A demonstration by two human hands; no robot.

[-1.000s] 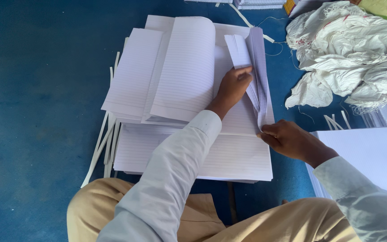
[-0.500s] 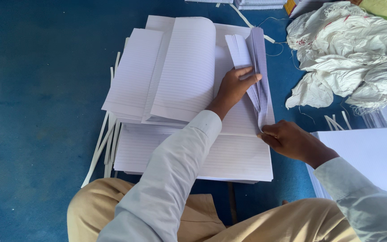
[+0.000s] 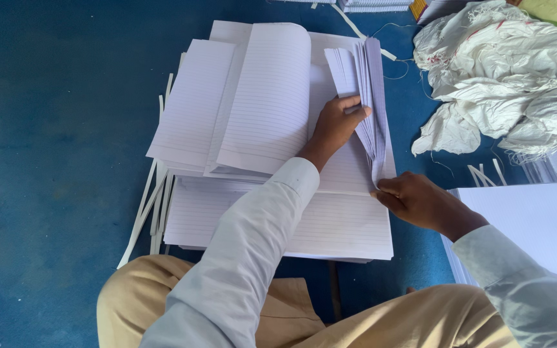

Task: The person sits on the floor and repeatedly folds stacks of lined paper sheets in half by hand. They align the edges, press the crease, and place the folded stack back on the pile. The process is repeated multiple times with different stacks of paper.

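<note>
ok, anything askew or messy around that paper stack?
Yes. Thin paper strips lie scattered, jutting out from under the left edge of the ruled sheet stack onto the blue floor. A crumpled white sack sits heaped at upper right.

blue floor, matte, evenly lit by soft daylight. crumpled white cloth at 2 o'clock. plain white sheet stack at 4 o'clock. thin paper offcut strips at 9 o'clock.
</note>
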